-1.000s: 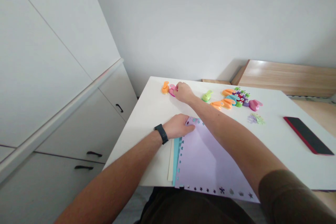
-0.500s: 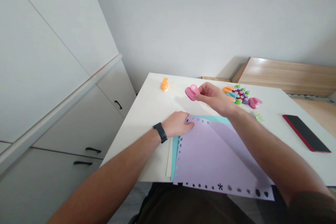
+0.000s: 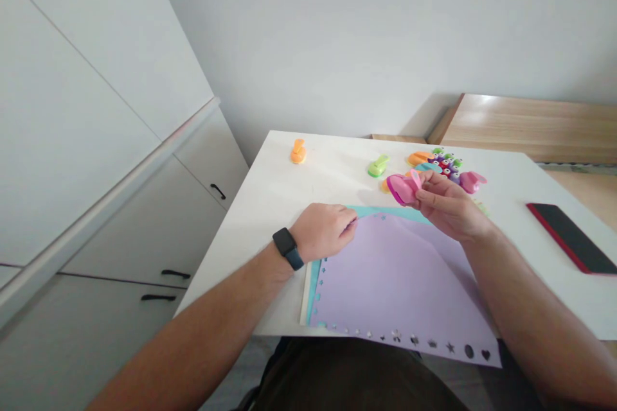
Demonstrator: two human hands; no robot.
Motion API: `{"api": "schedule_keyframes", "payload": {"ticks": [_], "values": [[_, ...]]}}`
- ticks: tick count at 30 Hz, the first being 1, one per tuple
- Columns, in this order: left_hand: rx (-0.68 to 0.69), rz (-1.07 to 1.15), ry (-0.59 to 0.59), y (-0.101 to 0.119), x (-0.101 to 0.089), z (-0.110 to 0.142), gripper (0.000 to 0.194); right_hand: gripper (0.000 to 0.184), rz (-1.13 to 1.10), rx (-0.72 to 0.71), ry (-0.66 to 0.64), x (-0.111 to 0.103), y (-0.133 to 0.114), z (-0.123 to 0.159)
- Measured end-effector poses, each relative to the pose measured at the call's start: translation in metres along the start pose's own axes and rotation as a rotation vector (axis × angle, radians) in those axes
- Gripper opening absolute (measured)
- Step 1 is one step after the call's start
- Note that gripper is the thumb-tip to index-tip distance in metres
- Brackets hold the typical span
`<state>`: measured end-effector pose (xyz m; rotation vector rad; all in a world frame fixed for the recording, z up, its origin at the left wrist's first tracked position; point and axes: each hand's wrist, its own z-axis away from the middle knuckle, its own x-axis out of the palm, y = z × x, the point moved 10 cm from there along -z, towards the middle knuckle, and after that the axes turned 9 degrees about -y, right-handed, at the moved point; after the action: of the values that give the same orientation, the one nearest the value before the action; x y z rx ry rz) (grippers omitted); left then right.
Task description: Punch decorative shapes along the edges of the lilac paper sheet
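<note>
My right hand [image 3: 448,205] holds a pink paper punch [image 3: 402,187] just above the far edge of a lilac paper sheet [image 3: 400,276]. The lilac sheet lies on a teal sheet [image 3: 315,273] and a cream one, and has a row of punched shapes along its near edge. My left hand [image 3: 322,231], with a black watch on the wrist, is closed and pinches the sheet's far left corner. All of it rests on a white table [image 3: 279,199].
An orange punch [image 3: 298,151] sits at the table's far left, a green punch [image 3: 378,167] nearer the middle, and a cluster of several coloured punches [image 3: 443,167] behind my right hand. A red-edged phone [image 3: 571,245] lies at right. White cabinets [image 3: 96,160] stand left; a wooden surface [image 3: 530,125] lies behind.
My right hand picked the pink punch up from the far left of the table and carried it right and toward me, over the paper's far edge. My left hand stayed on the corner.
</note>
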<state>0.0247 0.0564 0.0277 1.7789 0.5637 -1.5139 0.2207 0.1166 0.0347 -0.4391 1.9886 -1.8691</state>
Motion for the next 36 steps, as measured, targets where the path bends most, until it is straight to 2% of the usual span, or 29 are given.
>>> {"api": "schedule_keyframes", "payload": {"ticks": [9, 14, 19, 27, 36], "values": [[0.006, 0.016, 0.022, -0.002, 0.005, -0.002, 0.03, 0.051, -0.098, 0.025, -0.025, -0.002, 0.003, 0.009], [-0.024, 0.039, 0.047, -0.007, 0.002, -0.002, 0.028, 0.045, -0.066, 0.024, -0.064, 0.003, -0.002, 0.009], [-0.064, 0.067, 0.071, -0.013, 0.001, -0.004, 0.026, 0.048, -0.139, 0.007, -0.058, 0.006, -0.002, 0.009], [-0.187, 0.261, 0.112, -0.03, -0.005, -0.004, 0.026, 0.049, -0.247, -0.012, -0.066, 0.007, 0.002, 0.006], [-0.239, 0.405, 0.089, -0.035, -0.004, -0.003, 0.031, 0.039, -0.182, -0.053, -0.072, 0.008, 0.0, 0.005]]}}
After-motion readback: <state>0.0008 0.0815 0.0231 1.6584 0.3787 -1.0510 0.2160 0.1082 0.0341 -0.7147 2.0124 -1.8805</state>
